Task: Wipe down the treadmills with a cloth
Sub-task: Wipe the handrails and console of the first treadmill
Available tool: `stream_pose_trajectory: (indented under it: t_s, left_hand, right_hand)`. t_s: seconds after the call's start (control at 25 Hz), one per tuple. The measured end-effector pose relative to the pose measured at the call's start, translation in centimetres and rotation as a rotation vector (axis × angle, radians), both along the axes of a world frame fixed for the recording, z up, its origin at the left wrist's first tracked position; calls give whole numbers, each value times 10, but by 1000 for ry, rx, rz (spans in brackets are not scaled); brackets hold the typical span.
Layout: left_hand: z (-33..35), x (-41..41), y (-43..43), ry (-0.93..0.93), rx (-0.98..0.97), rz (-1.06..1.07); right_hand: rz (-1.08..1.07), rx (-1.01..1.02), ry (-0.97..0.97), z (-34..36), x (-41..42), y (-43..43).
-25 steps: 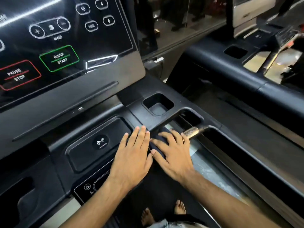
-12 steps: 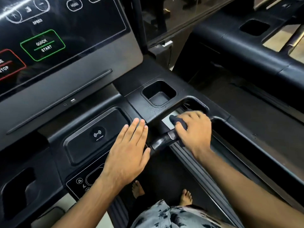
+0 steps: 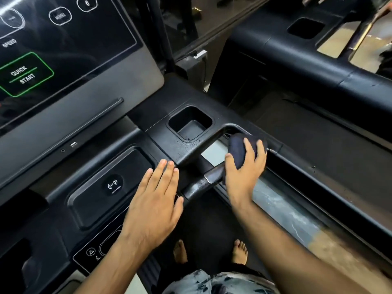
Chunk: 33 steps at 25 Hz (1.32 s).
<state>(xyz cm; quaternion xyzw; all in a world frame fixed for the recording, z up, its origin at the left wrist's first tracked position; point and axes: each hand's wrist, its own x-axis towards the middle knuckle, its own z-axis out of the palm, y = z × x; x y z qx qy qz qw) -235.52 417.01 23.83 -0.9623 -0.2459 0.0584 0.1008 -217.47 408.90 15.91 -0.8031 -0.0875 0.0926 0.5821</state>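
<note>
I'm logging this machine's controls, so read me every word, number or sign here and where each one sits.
"QUICK START": green-outlined button on the screen.
"SPEED": screen, far left.
"6": oval button, top.
Oval button: word blurred.
Wireless sign on the charging pad; tiny text beneath unreadable.
Warning triangle: lower panel.

Pretty dim overall, dark plastics everywhere. Glare streaks across the glossy screen [image 3: 63,39]. Wide-angle bend at edges, lower-right corner smeared.

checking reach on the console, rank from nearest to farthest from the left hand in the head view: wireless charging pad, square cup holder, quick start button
From the left hand:
1. Wireless charging pad, right beside its fingers, on the left.
2. Square cup holder, up and right of the fingertips.
3. Quick start button, far upper left on the screen.
</note>
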Motion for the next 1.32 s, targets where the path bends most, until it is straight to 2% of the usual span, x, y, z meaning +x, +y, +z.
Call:
stream_pose_trajectory:
  t_s: [0.12,0.24,0.32,0.44,0.64,0.8,0.88,0.92,1.0,1.08,1.16,1.28,1.32]
  left_hand:
    - [1,-2,4,6,-11,-42]
    - [2,-6,15,17,-15,-131]
    - [4,-10,21,22,-29,-185]
    - [4,-14,32,10,-61,-249]
    - [3,-21,42,-8,-70,-323]
    - [3,-23,47,-34,-101,-345]
    - [2,-25,47,-53,-114,-349]
    - [2,-25,47,-65,-128,-351]
    - [1,-26,48,-90,-150,-350]
    - [2,-26,48,-110,-146,-338]
    - [4,-27,46,-117,-137,-328]
    - [3,-26,46,-120,-117,-331]
    - [3,-25,46,-115,-115,-331]
  right_hand:
    - [-167,334,335,16,-36,10]
    - [-347,450,516,12,-6,16]
    - [-378,522,616,13,-21,17]
    - [-193,503,540,12,-98,23]
    - [-369,568,567,13,-89,36]
    - [-146,450,492,14,-147,33]
    - [-144,295,311,16,-135,33]
    - [-90,105,178,23,-123,33]
    - [155,-321,-137,35,-109,30]
    - [521,-608,-374,46,-92,21]
    - [872,-870,-463,60,-54,25]
    - [1083,-1167,-325,88,-14,61]
    - [1152,-1204,-375,85,-16,67]
